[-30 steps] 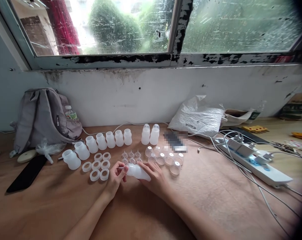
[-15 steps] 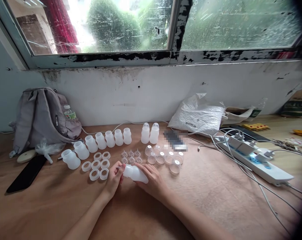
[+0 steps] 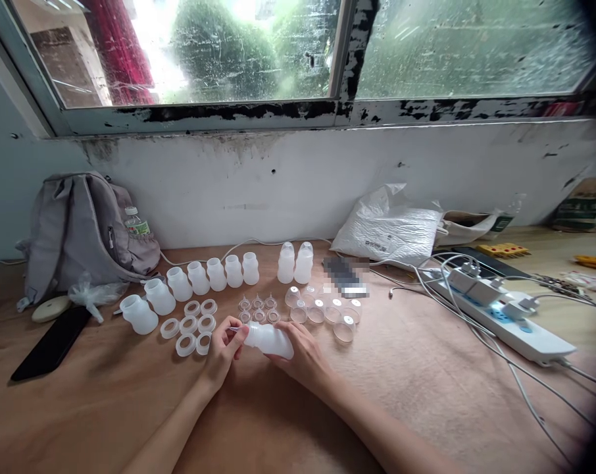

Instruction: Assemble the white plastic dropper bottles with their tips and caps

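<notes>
Translucent white plastic bottle (image 3: pixel 267 340) slants above the brown wooden bench (image 3: pixel 258 428), your right grip (image 3: pixel 305 355) clamped around its body, your left grip (image 3: pixel 225 349) pinching its neck end; contents unclear. A clear, green-labelled bottle (image 3: pixel 137 226) sits pocketed in your grey fabric backpack (image 3: pixel 78 227).

Brown wooden tabletop (image 3: pixel 401 368); on it, white bottles (image 3: pixel 179 285); pale rings (image 3: pixel 188 331); clear teats (image 3: pixel 257 305); domed caps (image 3: pixel 315 313); backpack (image 3: pixel 75 237)

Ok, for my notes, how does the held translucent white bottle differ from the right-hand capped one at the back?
The held translucent white plastic bottle is tilted; the translucent white capped bottle stands upright. The capped bottle wears a clear dome; the held bottle shows none. Both have translucent white bodies.
</notes>
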{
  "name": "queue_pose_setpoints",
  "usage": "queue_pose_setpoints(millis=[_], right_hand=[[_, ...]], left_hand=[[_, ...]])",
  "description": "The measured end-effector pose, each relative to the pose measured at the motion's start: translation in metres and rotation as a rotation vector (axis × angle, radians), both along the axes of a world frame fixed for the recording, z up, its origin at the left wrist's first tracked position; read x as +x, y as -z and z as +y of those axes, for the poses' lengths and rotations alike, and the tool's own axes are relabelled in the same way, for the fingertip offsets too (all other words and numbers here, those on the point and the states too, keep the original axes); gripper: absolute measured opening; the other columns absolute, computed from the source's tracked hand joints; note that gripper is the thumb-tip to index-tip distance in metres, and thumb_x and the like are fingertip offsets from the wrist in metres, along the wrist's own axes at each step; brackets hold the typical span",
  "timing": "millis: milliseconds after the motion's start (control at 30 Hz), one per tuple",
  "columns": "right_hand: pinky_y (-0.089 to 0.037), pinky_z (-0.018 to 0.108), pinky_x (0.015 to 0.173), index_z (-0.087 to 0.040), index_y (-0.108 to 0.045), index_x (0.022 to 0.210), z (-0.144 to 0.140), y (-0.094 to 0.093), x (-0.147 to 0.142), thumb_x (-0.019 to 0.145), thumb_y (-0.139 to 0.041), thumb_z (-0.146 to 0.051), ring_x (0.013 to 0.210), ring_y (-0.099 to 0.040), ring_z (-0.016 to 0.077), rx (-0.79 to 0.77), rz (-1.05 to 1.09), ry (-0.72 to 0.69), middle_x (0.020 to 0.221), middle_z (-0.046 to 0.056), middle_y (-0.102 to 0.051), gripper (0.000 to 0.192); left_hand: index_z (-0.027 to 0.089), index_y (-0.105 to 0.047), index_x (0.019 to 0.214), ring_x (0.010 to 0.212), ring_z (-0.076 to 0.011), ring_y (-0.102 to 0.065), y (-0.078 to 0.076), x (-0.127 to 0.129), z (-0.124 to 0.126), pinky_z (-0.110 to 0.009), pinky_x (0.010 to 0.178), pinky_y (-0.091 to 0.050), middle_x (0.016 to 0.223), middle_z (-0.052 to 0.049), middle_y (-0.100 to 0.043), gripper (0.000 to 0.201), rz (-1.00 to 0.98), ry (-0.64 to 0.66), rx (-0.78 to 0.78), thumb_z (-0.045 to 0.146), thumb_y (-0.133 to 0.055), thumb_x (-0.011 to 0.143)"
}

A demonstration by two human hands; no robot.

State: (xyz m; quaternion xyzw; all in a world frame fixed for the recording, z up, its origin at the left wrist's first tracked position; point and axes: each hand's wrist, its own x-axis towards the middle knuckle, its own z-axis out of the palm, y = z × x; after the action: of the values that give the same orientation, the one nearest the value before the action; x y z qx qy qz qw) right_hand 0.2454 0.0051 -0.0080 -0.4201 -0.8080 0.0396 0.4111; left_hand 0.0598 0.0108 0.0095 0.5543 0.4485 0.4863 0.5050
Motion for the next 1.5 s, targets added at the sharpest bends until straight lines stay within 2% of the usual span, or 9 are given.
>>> queue_pose_setpoints(millis=[133, 267, 500, 700, 867, 1033, 1233, 1400, 1500], right_hand=[[-0.047, 0.036, 0.071, -0.02, -0.046, 0.105, -0.0012, -0.0007, -0.001, 0.068, -0.064, -0.025, 0.083, -0.055, 0.0229, -0.015, -0.01, 0.008, 0.094, 0.008, -0.058, 0.042], [-0.046, 0.035, 0.076, -0.022, -0.046, 0.107, -0.0016, 0.0006, -0.002, 0.068, -0.064, -0.023, 0.091, -0.053, 0.0233, -0.052, -0.015, 0.017, 0.104, 0.009, -0.053, 0.043], [-0.047, 0.035, 0.075, -0.022, -0.046, 0.108, -0.0012, 0.0014, -0.0018, 0.068, -0.064, -0.025, 0.09, -0.053, 0.0228, -0.047, 0.019, 0.029, 0.102, 0.009, -0.053, 0.044], [-0.048, 0.034, 0.071, -0.023, -0.047, 0.108, -0.0017, 0.0002, -0.003, 0.067, -0.066, -0.025, 0.086, -0.055, 0.0222, -0.034, 0.029, 0.044, 0.098, 0.008, -0.055, 0.046], [-0.048, 0.035, 0.072, -0.023, -0.047, 0.11, -0.0009, -0.0014, -0.0012, 0.067, -0.066, -0.024, 0.087, -0.055, 0.0228, -0.03, 0.026, 0.04, 0.099, 0.008, -0.055, 0.048], [-0.048, 0.035, 0.073, -0.023, -0.048, 0.11, 0.0005, -0.0021, 0.0011, 0.067, -0.066, -0.024, 0.086, -0.055, 0.0218, -0.037, -0.001, 0.031, 0.097, 0.007, -0.057, 0.046], [-0.048, 0.034, 0.073, -0.022, -0.049, 0.109, -0.0004, -0.0025, -0.0001, 0.065, -0.068, -0.024, 0.085, -0.056, 0.0218, -0.056, -0.019, 0.011, 0.095, 0.007, -0.057, 0.048], [-0.049, 0.035, 0.071, -0.023, -0.048, 0.11, -0.0005, -0.0031, -0.0002, 0.067, -0.066, -0.024, 0.083, -0.057, 0.0221, -0.061, -0.004, 0.017, 0.095, 0.007, -0.057, 0.047], [-0.049, 0.035, 0.071, -0.023, -0.048, 0.11, -0.0001, -0.0025, -0.0003, 0.067, -0.066, -0.025, 0.083, -0.056, 0.0219, -0.063, -0.003, 0.015, 0.094, 0.007, -0.057, 0.046]], left_hand=[[0.019, -0.05, 0.082, 0.049, -0.0061, -0.038, -0.0013, -0.0029, 0.0, -0.016, 0.044, -0.03, 0.059, 0.005, -0.044, 0.013, -0.061, 0.03, 0.001, 0.028, -0.053, 0.073], [0.019, -0.055, 0.087, 0.056, -0.008, -0.042, 0.0, -0.0045, 0.002, -0.018, 0.051, -0.036, 0.071, 0.002, -0.051, 0.02, -0.106, 0.068, 0.05, 0.018, -0.053, 0.068], [0.019, -0.057, 0.089, 0.07, -0.0123, -0.05, -0.0042, -0.0045, 0.0024, -0.021, 0.06, -0.04, 0.082, -0.002, -0.056, 0.02, -0.107, -0.006, 0.089, 0.024, -0.058, 0.07], [0.019, -0.055, 0.097, 0.096, -0.0207, -0.051, -0.008, -0.0048, 0.0011, -0.03, 0.08, -0.041, 0.097, -0.007, -0.058, 0.028, -0.236, 0.064, 0.055, 0.021, -0.057, 0.069], [0.02, -0.054, 0.097, 0.085, -0.0165, -0.053, -0.0028, -0.0026, 0.0044, -0.025, 0.073, -0.042, 0.087, -0.003, -0.056, 0.03, -0.158, -0.071, 0.055, 0.026, -0.062, 0.069], [0.019, -0.052, 0.101, 0.096, -0.02, -0.051, -0.005, -0.0045, 0.0039, -0.029, 0.08, -0.041, 0.095, -0.007, -0.058, 0.037, -0.212, 0.02, 0.047, 0.022, -0.062, 0.066], [0.018, -0.053, 0.096, 0.078, -0.0159, -0.053, -0.0068, -0.002, 0.0031, -0.025, 0.068, -0.043, 0.079, -0.002, -0.056, 0.031, -0.113, -0.06, 0.06, 0.03, -0.062, 0.068], [0.018, -0.052, 0.097, 0.091, -0.0181, -0.053, -0.0069, -0.002, 0.0037, -0.027, 0.076, -0.044, 0.094, -0.006, -0.057, 0.032, -0.13, -0.057, 0.097, 0.029, -0.062, 0.069], [0.017, -0.053, 0.095, 0.085, -0.0185, -0.056, -0.0075, -0.0027, 0.0048, -0.029, 0.073, -0.046, 0.087, -0.005, -0.059, 0.035, -0.103, -0.091, 0.047, 0.031, -0.065, 0.066]])
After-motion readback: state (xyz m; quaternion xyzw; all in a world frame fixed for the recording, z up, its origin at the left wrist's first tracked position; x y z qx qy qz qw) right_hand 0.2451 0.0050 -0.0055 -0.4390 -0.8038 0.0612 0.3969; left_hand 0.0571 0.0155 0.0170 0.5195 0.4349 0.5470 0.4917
